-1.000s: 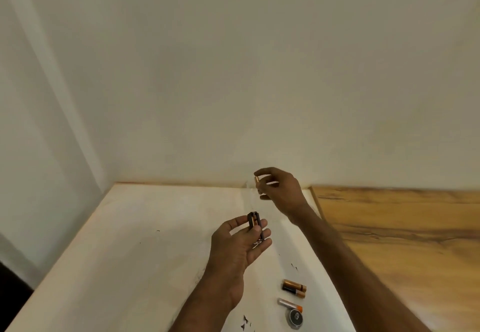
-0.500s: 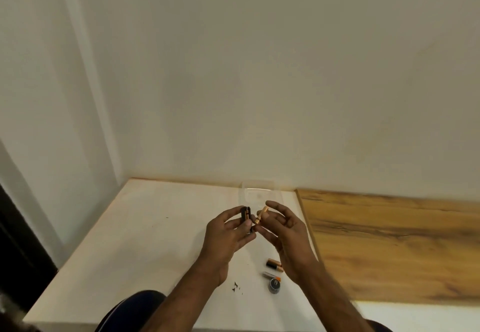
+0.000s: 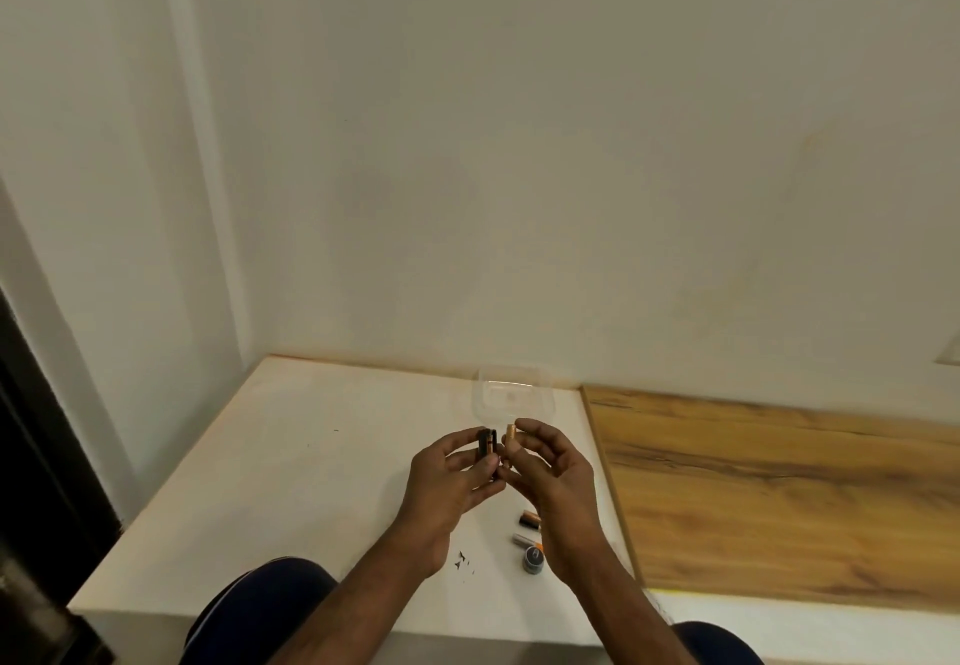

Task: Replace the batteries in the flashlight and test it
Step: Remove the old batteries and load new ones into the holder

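My left hand [image 3: 449, 482] holds a small black battery holder [image 3: 487, 443] upright above the white table [image 3: 291, 456], with at least one battery seated in it. My right hand [image 3: 550, 472] pinches a copper-coloured battery [image 3: 509, 438] right beside the holder, nearly touching it. On the table under my right wrist lie a black-and-copper battery [image 3: 529, 519], a silver battery with an orange end [image 3: 525, 540] and the round black flashlight cap [image 3: 532, 559].
A clear plastic container [image 3: 511, 394] stands at the back of the table against the wall. A wooden surface [image 3: 779, 482] adjoins the table on the right. Small dark specks [image 3: 462, 560] lie near the front edge. My knees show below.
My right hand came back from the clear container with a battery and closed in on the holder in my left hand. The view tilted down, and both hands are now closer together.
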